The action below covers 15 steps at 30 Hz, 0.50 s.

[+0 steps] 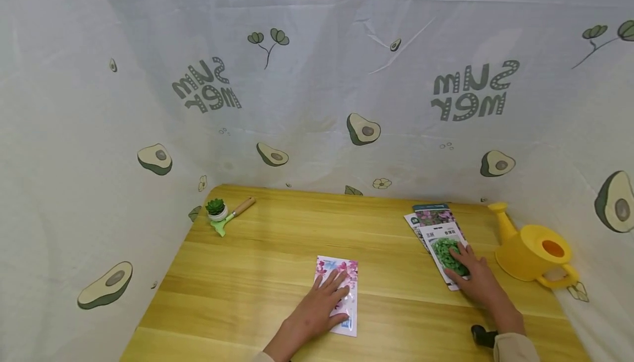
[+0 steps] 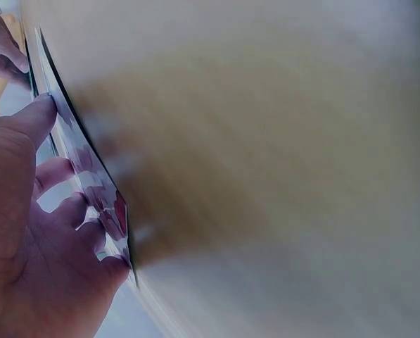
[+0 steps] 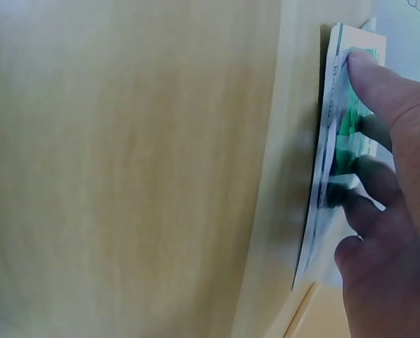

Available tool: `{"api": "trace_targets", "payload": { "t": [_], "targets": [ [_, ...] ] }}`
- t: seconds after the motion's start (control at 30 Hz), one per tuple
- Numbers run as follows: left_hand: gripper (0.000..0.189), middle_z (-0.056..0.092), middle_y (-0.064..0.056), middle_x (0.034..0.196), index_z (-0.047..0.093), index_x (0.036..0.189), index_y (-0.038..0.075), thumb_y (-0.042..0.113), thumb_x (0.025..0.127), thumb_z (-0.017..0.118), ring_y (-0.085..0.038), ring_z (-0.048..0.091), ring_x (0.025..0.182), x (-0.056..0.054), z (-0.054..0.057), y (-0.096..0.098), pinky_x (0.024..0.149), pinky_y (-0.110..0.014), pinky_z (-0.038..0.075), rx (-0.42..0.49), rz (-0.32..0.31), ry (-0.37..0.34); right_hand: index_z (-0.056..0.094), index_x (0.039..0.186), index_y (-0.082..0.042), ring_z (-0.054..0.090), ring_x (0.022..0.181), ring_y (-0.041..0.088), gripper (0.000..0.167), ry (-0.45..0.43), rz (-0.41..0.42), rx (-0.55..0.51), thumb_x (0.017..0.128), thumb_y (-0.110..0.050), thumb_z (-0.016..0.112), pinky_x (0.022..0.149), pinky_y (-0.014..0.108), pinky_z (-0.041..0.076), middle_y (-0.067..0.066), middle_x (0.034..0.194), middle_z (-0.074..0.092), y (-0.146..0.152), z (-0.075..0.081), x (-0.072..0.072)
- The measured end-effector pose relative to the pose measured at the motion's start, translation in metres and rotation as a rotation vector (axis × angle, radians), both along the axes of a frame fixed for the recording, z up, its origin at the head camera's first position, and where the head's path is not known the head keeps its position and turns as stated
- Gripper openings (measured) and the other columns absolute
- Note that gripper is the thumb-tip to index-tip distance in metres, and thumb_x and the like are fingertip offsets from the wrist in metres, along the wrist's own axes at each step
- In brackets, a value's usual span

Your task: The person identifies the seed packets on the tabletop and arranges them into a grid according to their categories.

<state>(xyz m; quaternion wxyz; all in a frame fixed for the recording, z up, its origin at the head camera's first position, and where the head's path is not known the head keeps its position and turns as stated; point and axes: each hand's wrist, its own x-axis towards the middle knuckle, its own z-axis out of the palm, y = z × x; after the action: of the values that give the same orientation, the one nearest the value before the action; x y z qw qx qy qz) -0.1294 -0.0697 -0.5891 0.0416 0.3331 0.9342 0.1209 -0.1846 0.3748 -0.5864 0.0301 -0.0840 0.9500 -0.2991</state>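
Two flat rectangular packets should handle much alike: light, thin, bendy rather than rigid, and probably a little slippery, since the printed faces look glossy. The white packet with pink blossoms point(image 1: 350, 303) lies near the front middle of the yellow wood-grain bench point(image 1: 238, 290). The white packet with a green leafy picture point(image 1: 438, 249) lies farther right, on top of a packet with purple flowers and a teal band point(image 1: 432, 214) and another, mostly covered white packet point(image 1: 414, 223), all fanned unevenly. Neither seems fragile, though a hard pinch could crease it. Lying so low, they offer little to get under; a long edge, taken between thumb and fingers, looks the surest hold. With the leafy one, the packets beneath might slide along too.

The left grip point(image 1: 321, 306), a bare hand, is spread with fingers loosely extended over the blossom packet, touching its face without curling round it. The right grip point(image 1: 476, 279) is likewise spread, thumb and fingers across the nearer half of the leafy packet, clasping nothing.

Pink flowers crowd the blossom packet's far end, with a pale blue patch among them and a blue block towards the near end. The leafy packet shows dark print on a white band above a mass of bright green leaves, with white margins around. A yellow plastic watering can point(image 1: 527, 252) stands near the right grip.
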Motion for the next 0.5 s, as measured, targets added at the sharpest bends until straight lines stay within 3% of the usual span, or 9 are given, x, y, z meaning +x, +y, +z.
{"api": "trace_targets", "payload": {
  "t": [0.3, 0.5],
  "targets": [
    [0.061, 0.035, -0.003, 0.175, 0.056, 0.158, 0.018, 0.047, 0.105, 0.067, -0.025, 0.030, 0.163, 0.003, 0.001, -0.004, 0.129, -0.050, 0.033, 0.001, 0.006, -0.013, 0.027, 0.163, 0.014, 0.005, 0.156, 0.065, 0.083, -0.033, -0.007, 0.002, 0.109, -0.034, 0.067, 0.121, 0.081, -0.002, 0.044, 0.168, 0.014, 0.001, -0.001, 0.004],
    [0.063, 0.036, -0.006, 0.175, 0.057, 0.157, 0.015, 0.048, 0.104, 0.067, -0.028, 0.031, 0.163, 0.000, -0.020, -0.011, 0.127, -0.054, 0.035, 0.068, -0.010, 0.061, 0.030, 0.162, 0.013, 0.004, 0.156, 0.065, 0.082, -0.049, 0.001, 0.018, 0.108, -0.038, 0.066, 0.120, 0.083, -0.001, 0.043, 0.168, 0.013, 0.000, -0.004, 0.002]
  ]
}}
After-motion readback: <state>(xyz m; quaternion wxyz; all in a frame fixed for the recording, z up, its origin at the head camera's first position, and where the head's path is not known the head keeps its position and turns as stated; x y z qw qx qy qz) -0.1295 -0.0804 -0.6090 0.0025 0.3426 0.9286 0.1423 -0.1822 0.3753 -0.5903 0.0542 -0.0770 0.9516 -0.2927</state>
